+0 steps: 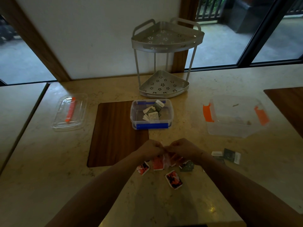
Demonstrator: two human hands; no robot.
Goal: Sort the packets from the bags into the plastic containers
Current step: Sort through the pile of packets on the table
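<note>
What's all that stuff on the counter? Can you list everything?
blue box: one, clear with blue clips, centre, green-and-white packets inside
orange box: one, clear with orange clips, right
lid: one, clear with orange handle, left
rack: one, grey metal, two tiers, back
red packets: about three, near the hands
green packets: a few, right of the hands
bag: one, clear, gripped by both hands
left hand; right hand: both on the bag
</note>
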